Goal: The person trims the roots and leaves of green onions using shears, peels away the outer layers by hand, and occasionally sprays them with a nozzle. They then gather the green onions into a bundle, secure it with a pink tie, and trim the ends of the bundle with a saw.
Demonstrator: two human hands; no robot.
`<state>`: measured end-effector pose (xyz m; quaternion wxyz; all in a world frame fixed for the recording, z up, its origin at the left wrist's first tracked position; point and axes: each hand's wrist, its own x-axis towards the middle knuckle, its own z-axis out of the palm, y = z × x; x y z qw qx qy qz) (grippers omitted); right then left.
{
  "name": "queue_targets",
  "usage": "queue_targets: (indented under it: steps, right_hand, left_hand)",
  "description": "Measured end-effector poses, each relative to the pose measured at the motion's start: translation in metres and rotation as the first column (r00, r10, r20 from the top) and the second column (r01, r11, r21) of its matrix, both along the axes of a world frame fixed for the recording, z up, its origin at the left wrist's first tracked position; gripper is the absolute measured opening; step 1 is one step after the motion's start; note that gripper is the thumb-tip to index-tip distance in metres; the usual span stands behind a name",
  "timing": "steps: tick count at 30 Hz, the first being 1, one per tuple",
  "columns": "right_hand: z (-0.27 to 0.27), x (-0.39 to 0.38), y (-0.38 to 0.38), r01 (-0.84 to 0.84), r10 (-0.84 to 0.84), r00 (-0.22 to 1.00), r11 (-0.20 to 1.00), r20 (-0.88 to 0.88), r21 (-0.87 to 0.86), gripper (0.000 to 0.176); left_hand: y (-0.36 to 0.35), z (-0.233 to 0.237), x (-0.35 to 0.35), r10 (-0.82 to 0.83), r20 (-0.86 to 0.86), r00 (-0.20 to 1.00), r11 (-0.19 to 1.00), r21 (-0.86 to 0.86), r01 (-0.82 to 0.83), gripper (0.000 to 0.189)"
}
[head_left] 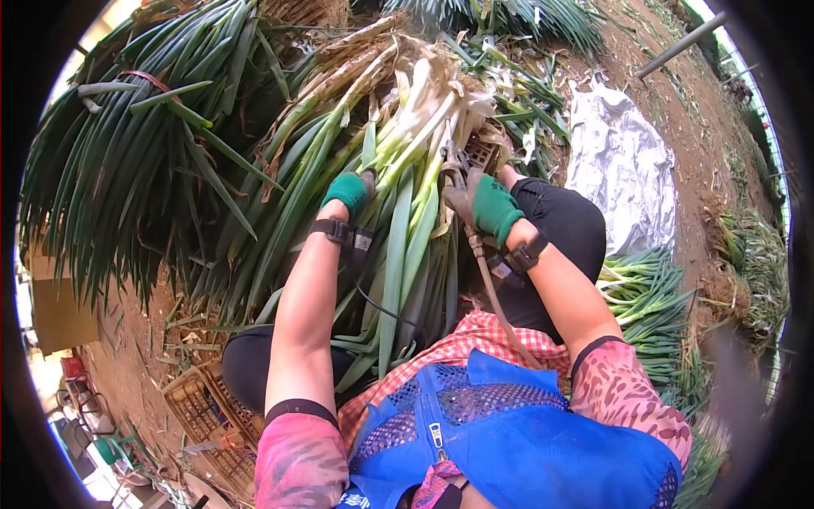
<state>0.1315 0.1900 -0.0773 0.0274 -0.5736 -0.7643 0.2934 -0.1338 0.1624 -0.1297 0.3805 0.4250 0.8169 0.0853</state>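
My left hand (349, 193), in a green glove with dark fingertips, is closed on green onion stalks at the near side of a large pile. The green onions (407, 161) in front of me have pale white stems and long green leaves that hang toward my lap. In my gloved right hand (487, 204) is a metal air gun (454, 165), its nozzle pointing away toward the white stems. A brownish hose (492, 293) runs from the gun down toward my apron. My right fingers are wrapped round its handle, partly hidden.
A big tied bundle of green onions (127, 170) rises at the left. White crumpled sheeting (623, 153) lies on the soil at the right, near cleaned-looking green onions (649, 305). A plastic crate (208, 403) stands at lower left, a metal pole (682, 44) at upper right.
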Motion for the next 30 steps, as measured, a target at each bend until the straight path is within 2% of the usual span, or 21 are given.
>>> queue_targets:
  steps: [1, 3, 4, 6, 7, 10, 11, 14, 15, 16, 18, 21, 25, 28, 29, 30]
  right_hand:
    - [0.004, 0.001, 0.001, -0.063, 0.063, 0.998, 0.998, 0.029, 0.008, 0.057]
    - [0.011, 0.004, 0.004, -0.187, 0.185, 0.979, 0.982, 0.085, 0.021, 0.056]
    - [0.013, 0.003, 0.002, -0.103, 0.103, 0.994, 0.995, 0.037, 0.011, 0.056]
    - [0.015, -0.002, -0.004, 0.059, -0.060, 0.997, 0.998, -0.056, -0.021, 0.055]
    - [0.009, -0.002, -0.003, 0.016, -0.016, 0.999, 1.000, -0.043, -0.012, 0.055]
    - [0.015, 0.001, -0.012, 0.024, -0.028, 0.994, 0.999, -0.108, -0.035, 0.051]
    - [0.020, -0.001, -0.013, 0.024, -0.030, 0.997, 0.996, -0.075, -0.081, 0.050]
    - [0.005, -0.003, -0.017, 0.060, -0.066, 0.996, 0.994, -0.064, -0.087, 0.050]
    - [0.005, -0.006, -0.016, 0.064, -0.072, 0.995, 0.990, -0.062, -0.123, 0.050]
    - [0.005, -0.008, -0.017, 0.049, -0.057, 0.997, 0.991, -0.058, -0.125, 0.052]
    - [0.007, -0.012, -0.020, 0.019, -0.025, 0.999, 0.992, -0.048, -0.127, 0.054]
    - [0.008, -0.013, -0.018, 0.022, -0.030, 0.998, 0.990, -0.058, -0.136, 0.055]
    - [0.014, -0.012, -0.018, 0.031, -0.037, 0.997, 0.995, -0.063, -0.095, 0.054]
    - [0.004, -0.004, -0.015, -0.046, 0.034, 0.990, 0.996, -0.139, -0.082, 0.055]
    - [0.004, 0.001, -0.014, -0.026, 0.009, 0.988, 0.994, -0.155, -0.108, 0.055]
    - [0.019, 0.002, -0.015, -0.008, -0.016, 0.985, 0.991, -0.170, -0.136, 0.055]
  left_hand:
    - [0.000, -0.004, -0.002, 0.005, 0.010, 1.000, 1.000, -0.005, -0.005, 0.057]
    - [0.000, -0.007, -0.007, -0.094, 0.012, 0.996, 0.995, -0.017, 0.094, 0.059]
    - [0.001, -0.006, -0.008, -0.141, 0.013, 0.990, 0.990, -0.021, 0.142, 0.060]
    - [-0.006, 0.005, -0.010, -0.129, -0.091, 0.987, 0.990, 0.038, 0.133, 0.061]
    - [-0.010, 0.017, -0.009, -0.120, -0.141, 0.983, 0.989, 0.068, 0.131, 0.062]
    - [-0.016, 0.043, -0.024, 0.173, -0.112, 0.979, 0.966, 0.210, -0.147, 0.063]
    - [-0.013, 0.037, -0.031, 0.267, -0.105, 0.958, 0.924, 0.310, -0.224, 0.047]
    - [-0.004, 0.001, -0.050, 0.038, -0.319, 0.947, 0.977, 0.213, 0.032, 0.036]
    - [-0.001, -0.007, -0.045, 0.025, -0.391, 0.920, 0.956, 0.277, 0.092, 0.031]
    - [0.004, -0.015, -0.043, -0.076, -0.524, 0.849, 0.898, 0.334, 0.286, 0.029]
    - [0.011, -0.023, -0.038, -0.096, -0.704, 0.704, 0.833, 0.330, 0.444, 0.029]
    - [0.028, -0.029, -0.035, -0.142, -0.657, 0.740, 0.943, 0.138, 0.303, 0.027]
    - [0.037, -0.004, -0.036, -0.367, -0.540, 0.757, 0.930, -0.202, 0.307, 0.030]
    - [0.022, 0.022, -0.039, -0.355, -0.460, 0.814, 0.932, -0.113, 0.343, 0.041]
    - [0.016, 0.011, -0.048, -0.248, -0.501, 0.829, 0.952, 0.032, 0.304, 0.046]
    - [0.011, 0.021, -0.052, -0.146, -0.366, 0.919, 0.968, 0.137, 0.209, 0.043]
